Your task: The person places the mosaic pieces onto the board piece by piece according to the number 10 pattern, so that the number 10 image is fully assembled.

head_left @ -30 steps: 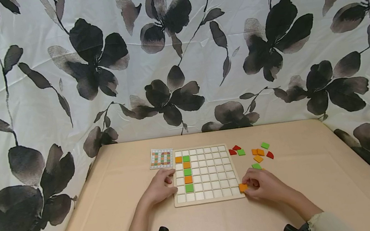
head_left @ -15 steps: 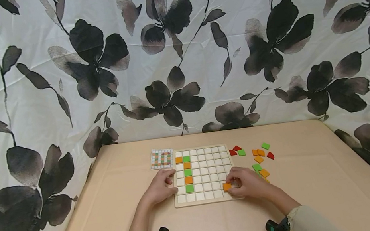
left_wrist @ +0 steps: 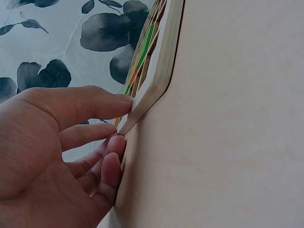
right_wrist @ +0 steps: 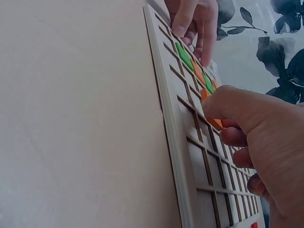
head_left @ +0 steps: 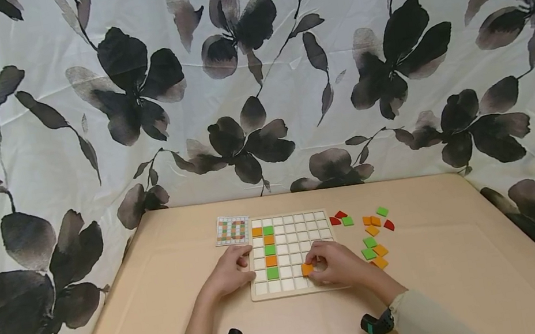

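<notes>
Head: right hand (head_left: 332,262) pinches an orange tile (head_left: 307,269) over the board (head_left: 284,259); set tiles (head_left: 269,250) left of the grip, loose tiles (head_left: 380,250) right. Left wrist: left hand (left_wrist: 38,147) loosely spread, fingertips against the board's edge. Right wrist: tile held tight between thumb and fingers. Looks mid-placement; next move calls for squaring it above a cell, lowering.

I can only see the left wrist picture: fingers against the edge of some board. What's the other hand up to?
Observer: The right hand is pinching an orange tile over the board.
Visitor: Ooh! Is anything lying beside the board?
Observer: Yes, red pieces, green pieces and orange pieces lie loose off its right side.
Visitor: And by its far left corner?
Observer: A small card printed with a coloured grid.
</notes>
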Tool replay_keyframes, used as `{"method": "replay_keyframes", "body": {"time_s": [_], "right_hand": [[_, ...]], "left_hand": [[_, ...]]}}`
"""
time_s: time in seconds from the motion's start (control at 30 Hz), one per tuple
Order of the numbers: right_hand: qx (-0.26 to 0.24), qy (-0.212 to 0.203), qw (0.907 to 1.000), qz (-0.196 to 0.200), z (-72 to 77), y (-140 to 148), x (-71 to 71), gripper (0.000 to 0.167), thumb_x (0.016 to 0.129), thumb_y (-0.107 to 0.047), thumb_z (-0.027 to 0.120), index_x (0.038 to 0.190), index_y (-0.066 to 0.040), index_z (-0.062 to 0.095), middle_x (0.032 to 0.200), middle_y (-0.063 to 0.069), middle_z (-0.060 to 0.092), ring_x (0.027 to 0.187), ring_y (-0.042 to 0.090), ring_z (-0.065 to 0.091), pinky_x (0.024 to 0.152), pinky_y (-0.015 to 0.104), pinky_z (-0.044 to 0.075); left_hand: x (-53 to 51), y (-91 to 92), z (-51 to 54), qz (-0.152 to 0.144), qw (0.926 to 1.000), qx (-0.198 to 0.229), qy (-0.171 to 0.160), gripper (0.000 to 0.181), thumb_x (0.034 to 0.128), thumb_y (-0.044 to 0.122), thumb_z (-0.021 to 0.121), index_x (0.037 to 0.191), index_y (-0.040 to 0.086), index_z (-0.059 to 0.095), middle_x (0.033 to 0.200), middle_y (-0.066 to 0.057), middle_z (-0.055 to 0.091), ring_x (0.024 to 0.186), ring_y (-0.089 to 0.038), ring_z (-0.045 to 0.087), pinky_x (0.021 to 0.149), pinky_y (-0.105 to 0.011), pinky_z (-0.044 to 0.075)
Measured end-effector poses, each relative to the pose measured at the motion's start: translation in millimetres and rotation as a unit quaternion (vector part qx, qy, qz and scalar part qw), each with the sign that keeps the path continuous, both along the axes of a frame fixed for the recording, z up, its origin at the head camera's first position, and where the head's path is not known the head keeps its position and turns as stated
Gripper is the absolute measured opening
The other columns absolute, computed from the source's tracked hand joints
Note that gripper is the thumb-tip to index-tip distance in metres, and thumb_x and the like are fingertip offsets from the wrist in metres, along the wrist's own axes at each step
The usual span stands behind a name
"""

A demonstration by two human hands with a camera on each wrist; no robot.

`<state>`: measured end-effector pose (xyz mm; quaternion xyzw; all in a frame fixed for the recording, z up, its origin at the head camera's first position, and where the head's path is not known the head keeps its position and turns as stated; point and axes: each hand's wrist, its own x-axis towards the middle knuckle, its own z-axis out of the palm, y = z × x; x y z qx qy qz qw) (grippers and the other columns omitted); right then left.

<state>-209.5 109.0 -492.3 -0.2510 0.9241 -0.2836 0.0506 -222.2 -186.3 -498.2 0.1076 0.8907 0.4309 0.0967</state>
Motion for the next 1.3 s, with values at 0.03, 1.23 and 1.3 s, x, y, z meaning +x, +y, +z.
{"method": "replay_keyframes", "body": {"time_s": [0.03,1.23,1.3], "right_hand": [[0.0,0.0,1.0,0.001,0.6,-2.9,-0.5,0.016,0.08,-0.029,0.076,0.093,-0.025,0.068,0.087,-0.012,0.056,0.083,0.007,0.049,0.071,0.019,0.044],[0.024,0.046,0.9979,0.039,-0.2,-80.9,-14.9,0.017,0.08,-0.033,0.076,0.089,-0.021,0.068,0.081,-0.009,0.056,0.071,0.004,0.047,0.063,0.017,0.039],[0.023,0.051,0.9976,0.04,0.0,-84.1,-14.7,0.016,0.08,-0.032,0.076,0.089,-0.021,0.068,0.081,-0.008,0.057,0.071,0.004,0.047,0.063,0.017,0.039]], "left_hand": [[0.0,-0.5,0.6,-0.001,1.0,-0.001,-0.001,0.066,0.0748,0.003,0.075,0.136,0.002,0.052,0.116,-0.009,0.048,0.091,-0.018,0.047,0.068,-0.026,0.039],[-2.9,-2.8,-0.5,-0.007,1.0,-0.003,-0.004,0.061,0.0772,0.001,0.074,0.135,0.003,0.054,0.117,-0.01,0.048,0.091,-0.017,0.049,0.068,-0.025,0.041],[-3.0,-3.0,-0.3,-0.01,0.9999,-0.005,-0.002,0.061,0.0777,0.001,0.074,0.135,0.003,0.054,0.116,-0.01,0.048,0.091,-0.017,0.049,0.068,-0.025,0.04]]}}
